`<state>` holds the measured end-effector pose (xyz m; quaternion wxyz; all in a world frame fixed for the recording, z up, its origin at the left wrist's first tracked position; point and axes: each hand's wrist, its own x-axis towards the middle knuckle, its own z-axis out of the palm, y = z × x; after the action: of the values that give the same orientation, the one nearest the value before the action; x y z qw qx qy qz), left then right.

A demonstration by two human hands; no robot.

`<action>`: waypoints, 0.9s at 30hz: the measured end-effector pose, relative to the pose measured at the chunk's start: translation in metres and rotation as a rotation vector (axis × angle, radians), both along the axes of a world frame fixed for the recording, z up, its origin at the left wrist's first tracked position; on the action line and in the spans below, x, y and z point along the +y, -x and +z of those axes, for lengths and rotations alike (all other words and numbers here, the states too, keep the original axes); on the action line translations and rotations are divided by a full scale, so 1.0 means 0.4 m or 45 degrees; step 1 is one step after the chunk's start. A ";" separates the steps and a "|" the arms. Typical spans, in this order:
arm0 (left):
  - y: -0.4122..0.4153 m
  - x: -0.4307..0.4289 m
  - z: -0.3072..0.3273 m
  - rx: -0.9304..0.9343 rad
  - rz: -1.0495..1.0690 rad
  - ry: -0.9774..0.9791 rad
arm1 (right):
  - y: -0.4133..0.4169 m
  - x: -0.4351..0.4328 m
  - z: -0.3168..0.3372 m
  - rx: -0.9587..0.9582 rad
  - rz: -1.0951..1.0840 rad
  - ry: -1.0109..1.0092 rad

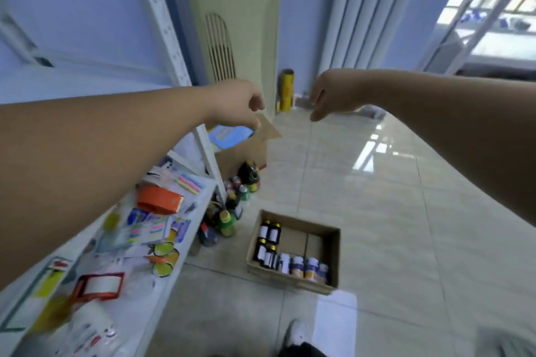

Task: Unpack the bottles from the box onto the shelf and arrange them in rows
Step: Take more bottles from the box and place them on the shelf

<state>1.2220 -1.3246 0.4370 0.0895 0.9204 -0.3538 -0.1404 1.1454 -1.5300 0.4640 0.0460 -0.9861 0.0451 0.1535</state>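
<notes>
An open cardboard box (324, 240) sits on the tiled floor below my arms. Dark bottles with white labels (268, 236) stand along its left side, and white bottles with orange and blue labels (304, 266) line its near wall. Both arms are stretched forward, high above the box. My left hand (240, 104) hangs with fingers curled downward and holds nothing. My right hand (327, 95) also droops with loose fingers, empty. The white shelf (191, 223) runs along the left, its surface covered with packets.
Several bottles and cans (232, 206) stand on the floor by the shelf post. A larger cardboard box (246, 151) stands behind them. A yellow roll (286, 90) leans near a cream floor-standing unit (232, 23). My shoe (295, 333) shows at the bottom.
</notes>
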 end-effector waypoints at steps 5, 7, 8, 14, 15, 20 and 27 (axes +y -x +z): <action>0.032 -0.131 -0.242 0.276 -0.011 -0.073 | 0.056 -0.148 -0.234 0.232 -0.139 -0.149; 0.034 -0.152 -0.345 0.397 0.013 -0.123 | 0.070 -0.180 -0.340 0.307 -0.195 -0.239; 0.031 -0.159 -0.395 0.436 0.029 -0.146 | 0.074 -0.191 -0.393 0.339 -0.220 -0.269; 0.015 -0.174 -0.708 0.689 0.132 -0.181 | 0.111 -0.205 -0.735 0.526 -0.362 -0.413; 0.017 -0.172 -0.763 0.735 0.150 -0.189 | 0.118 -0.200 -0.795 0.566 -0.377 -0.428; 0.058 -0.178 -1.049 0.934 0.144 -0.274 | 0.146 -0.188 -1.083 0.738 -0.440 -0.444; 0.136 -0.235 -1.471 0.951 -0.085 -0.418 | 0.181 -0.172 -1.473 0.786 -0.492 -0.474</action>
<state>1.1675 -1.4188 -0.1515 0.0591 0.7963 -0.2995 -0.5222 1.0728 -1.5987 -0.1253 0.2362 -0.8418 0.2127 0.4362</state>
